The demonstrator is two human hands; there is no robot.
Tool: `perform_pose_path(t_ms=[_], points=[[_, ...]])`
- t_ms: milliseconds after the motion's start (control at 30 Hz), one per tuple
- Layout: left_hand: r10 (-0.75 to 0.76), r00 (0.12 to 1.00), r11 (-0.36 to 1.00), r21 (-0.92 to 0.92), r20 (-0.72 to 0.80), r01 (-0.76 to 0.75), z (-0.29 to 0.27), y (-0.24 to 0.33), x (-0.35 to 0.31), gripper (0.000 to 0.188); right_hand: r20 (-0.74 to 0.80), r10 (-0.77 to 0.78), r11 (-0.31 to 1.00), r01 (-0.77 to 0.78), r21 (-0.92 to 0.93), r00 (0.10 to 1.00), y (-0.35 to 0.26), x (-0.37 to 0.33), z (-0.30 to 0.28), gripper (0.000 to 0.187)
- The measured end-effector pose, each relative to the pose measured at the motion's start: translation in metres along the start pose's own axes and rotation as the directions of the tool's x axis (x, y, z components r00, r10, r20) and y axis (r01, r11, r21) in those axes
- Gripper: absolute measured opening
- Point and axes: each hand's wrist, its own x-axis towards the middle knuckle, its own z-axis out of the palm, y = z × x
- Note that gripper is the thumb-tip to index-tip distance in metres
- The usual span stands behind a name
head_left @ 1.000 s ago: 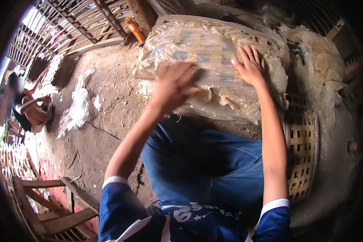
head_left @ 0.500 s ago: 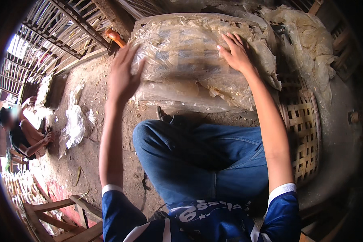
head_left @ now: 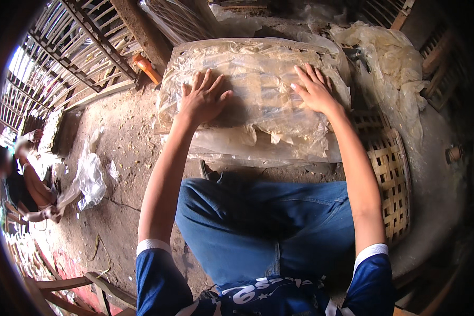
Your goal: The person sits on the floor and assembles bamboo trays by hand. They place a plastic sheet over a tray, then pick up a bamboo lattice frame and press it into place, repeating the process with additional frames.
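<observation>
A low slab covered in crumpled, translucent plastic sheeting (head_left: 253,79) lies before me, with lattice-like edges showing through at its rim. My left hand (head_left: 204,101) rests on the left part of the sheeting, palm down and fingers spread. On the right part, my right hand (head_left: 315,90) lies the same way, fingers stretched out. Neither hand grips anything. Dark bands show faintly through the plastic between the hands; what lies beneath it cannot be made out. A lower layer of plastic (head_left: 247,145) sticks out at the slab's near side.
A woven bamboo basket (head_left: 389,174) stands right of my legs. An orange-handled tool (head_left: 146,68) lies by the far left corner. More plastic (head_left: 395,68) hangs at the right. Another person (head_left: 23,184) crouches at the left, holding a loose plastic sheet (head_left: 92,179).
My left hand has moved right and come down flat on the sheeting. My right hand still lies on it. At the left, the other person has pulled the loose plastic closer.
</observation>
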Motion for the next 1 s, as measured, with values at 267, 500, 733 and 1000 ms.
perform_pose_path(t_ms=[267,500,733,1000], points=[[-0.021,1.000,0.999,0.041,0.007,0.021,0.005,-0.017,0.038,0.079,-0.020,-0.019,0.999,0.018,-0.047,1.000,0.014,0.034,-0.001,0.082],[-0.032,0.999,0.999,0.038,-0.017,0.033,0.009,-0.027,0.036,0.075,-0.059,-0.176,0.971,0.183,0.154,0.983,-0.099,-0.022,-0.022,0.074],[-0.055,0.996,0.998,0.027,-0.075,0.058,0.011,-0.031,0.041,0.073,0.001,-0.231,0.966,0.229,-0.120,0.973,-0.114,-0.096,-0.008,0.063],[-0.065,0.993,0.998,-0.005,-0.103,0.065,0.010,-0.009,0.043,0.073,-0.420,0.292,0.903,-0.393,-0.175,0.859,0.135,-0.190,-0.091,0.058]])
